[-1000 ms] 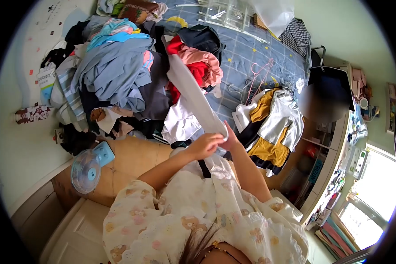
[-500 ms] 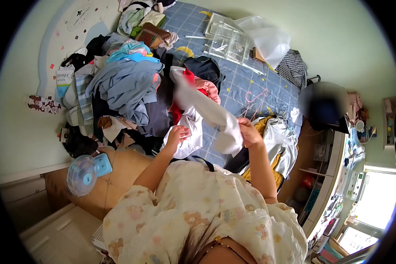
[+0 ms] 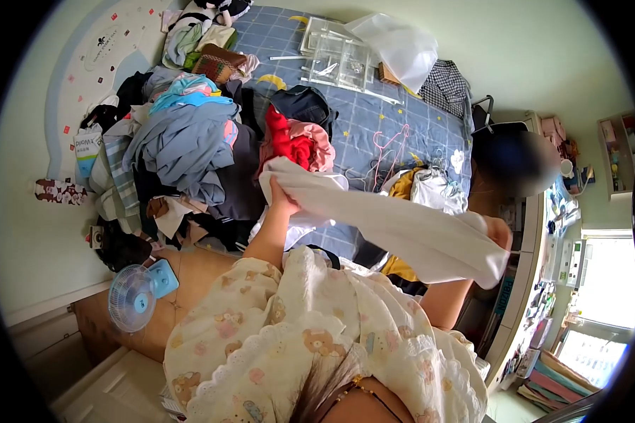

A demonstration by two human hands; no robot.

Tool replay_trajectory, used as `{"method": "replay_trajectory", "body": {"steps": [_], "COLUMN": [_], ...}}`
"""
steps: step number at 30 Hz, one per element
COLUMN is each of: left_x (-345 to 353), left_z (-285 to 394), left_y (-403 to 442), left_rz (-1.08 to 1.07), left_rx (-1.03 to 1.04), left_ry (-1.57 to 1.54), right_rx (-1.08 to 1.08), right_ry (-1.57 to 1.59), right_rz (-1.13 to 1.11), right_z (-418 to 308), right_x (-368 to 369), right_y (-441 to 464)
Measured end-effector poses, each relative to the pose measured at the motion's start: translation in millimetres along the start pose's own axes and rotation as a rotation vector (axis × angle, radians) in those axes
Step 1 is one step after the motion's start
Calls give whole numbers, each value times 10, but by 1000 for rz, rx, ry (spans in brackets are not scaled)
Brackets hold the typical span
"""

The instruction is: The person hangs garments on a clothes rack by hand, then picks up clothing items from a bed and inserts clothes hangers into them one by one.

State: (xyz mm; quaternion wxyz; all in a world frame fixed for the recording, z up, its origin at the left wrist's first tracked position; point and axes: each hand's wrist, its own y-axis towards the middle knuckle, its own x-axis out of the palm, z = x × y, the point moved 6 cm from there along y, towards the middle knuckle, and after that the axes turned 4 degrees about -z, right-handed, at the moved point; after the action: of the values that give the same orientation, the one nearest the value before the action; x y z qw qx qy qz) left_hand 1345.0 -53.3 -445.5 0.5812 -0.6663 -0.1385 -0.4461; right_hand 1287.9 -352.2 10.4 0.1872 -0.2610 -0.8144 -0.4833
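Note:
A long white garment [image 3: 402, 222] is stretched between my two hands in front of my chest; its exact kind does not show. My left hand [image 3: 284, 199] grips its left end, near the red and pink clothes. At the other end my right hand [image 3: 499, 234] holds the cloth out to the right, fingers closed at its edge. Under the garment, another white cloth [image 3: 300, 236] lies on the bed. A red garment [image 3: 289, 144] and a pink one [image 3: 322, 144] rest just beyond my left hand.
A big heap of clothes [image 3: 183, 144] covers the bed's left side. Clear plastic drawers [image 3: 339, 63], a white plastic bag [image 3: 398, 46] and pink hangers [image 3: 391, 144] are farther back. White and mustard clothes [image 3: 437, 190] lie at right. A blue fan [image 3: 140, 303] stands at lower left.
My left hand has moved up and taken hold of the white garment's left end. My right hand has pulled the other end to the right, so the garment now stretches out sideways.

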Motion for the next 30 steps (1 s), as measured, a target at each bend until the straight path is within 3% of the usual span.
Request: {"method": "replay_trajectory", "body": {"steps": [2,3,6,7,8,10,12,13,14,16,17,18,19,20,21,23,25,26,27,28,29,30], "left_x": [-61,-175,31,651,517,1600,2041,2007,2447,2621,2881,2980,3281,3374,3456,3491,3411,3366,3333,3376,3415,3470], "left_z": [-62,-124,-9,46,255,280,236,370,247,399,385,442,444,464,482,547,718,827,1002,1045,1085,1110], "left_y": [-35,4,117,-258,216,-461,-535,-347,-964,-896,-1137,-1275,-1759,-1867,-1979,-2052,-2011,-2075,-2123,-2093,-2065,-2281], "left_rz": [-147,-7,150,29,144,-162,-580,-417,-366,-581,-957,-859,-953,-1018,-1071,-976,-530,-95,-81,-580,-947,-842], "left_rx": [197,164,367,375,387,451,123,279,242,231,141,357,777,931,1104,1292,1470,1822,1720,1456,1110,1284], "left_ry": [77,30,65,218,354,666,522,454,402,390,400,577,1019,1185,1327,1515,1848,2279,2086,1780,1430,1708], "right_rx": [-27,-21,-5,3,13,126,578,711,841,892,893,890,753,618,603,567,614,624,698,625,683,743], "right_ry": [45,-19,-208,-242,-276,-678,-853,-1047,-1238,-1302,-1298,-1288,-1428,-1566,-1531,-1459,-948,-690,-386,-136,-113,-91], "right_rz": [-193,-182,-145,-91,-36,324,376,236,94,158,329,502,446,375,339,265,227,206,256,342,338,333], "right_z": [-140,-168,-319,-341,-363,-342,-68,134,329,476,504,530,573,643,757,980,1303,1436,1544,1554,1697,1815], "right_x": [290,299,329,279,229,37,-133,-102,-102,-392,-599,-782,-801,-805,-826,-852,-936,-928,-911,-685,-902,-1129], "right_y": [183,174,94,5,-88,-341,-436,-332,-223,-356,-418,-455,-350,-195,-122,11,49,62,43,97,-134,-363]}}
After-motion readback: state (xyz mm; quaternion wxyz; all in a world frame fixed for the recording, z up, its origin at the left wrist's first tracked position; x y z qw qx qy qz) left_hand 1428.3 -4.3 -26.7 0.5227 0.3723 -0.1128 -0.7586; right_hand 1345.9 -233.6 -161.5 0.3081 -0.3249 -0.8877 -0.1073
